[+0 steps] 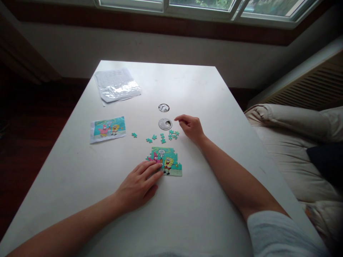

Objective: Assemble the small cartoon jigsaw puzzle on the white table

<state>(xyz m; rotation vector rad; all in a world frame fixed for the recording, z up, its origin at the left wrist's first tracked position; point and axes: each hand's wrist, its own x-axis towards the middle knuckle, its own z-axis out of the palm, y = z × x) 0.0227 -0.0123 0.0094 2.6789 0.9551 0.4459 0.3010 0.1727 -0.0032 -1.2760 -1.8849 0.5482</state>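
Observation:
A partly joined jigsaw puzzle (171, 157) with cartoon figures on a teal background lies flat on the white table. My left hand (142, 180) rests on its lower left part, fingers stretched out, covering that corner. Just beyond the puzzle's upper edge, several loose jigsaw pieces (162, 137) are scattered, mostly teal. One stray piece (134, 135) sits farther left. My right hand (191, 127) hovers or rests right of the pieces, its index finger extended and the others loosely curled; nothing shows in it. Left of the pieces lies a picture sheet (108, 129) with the same cartoon scene.
A round grey cable cover (165, 124) lies beside the right fingertips, with a round hole (163, 107) in the table beyond it. Clear plastic sleeves with papers (118, 85) lie at the back left. A beige padded seat (281, 153) stands right of the table.

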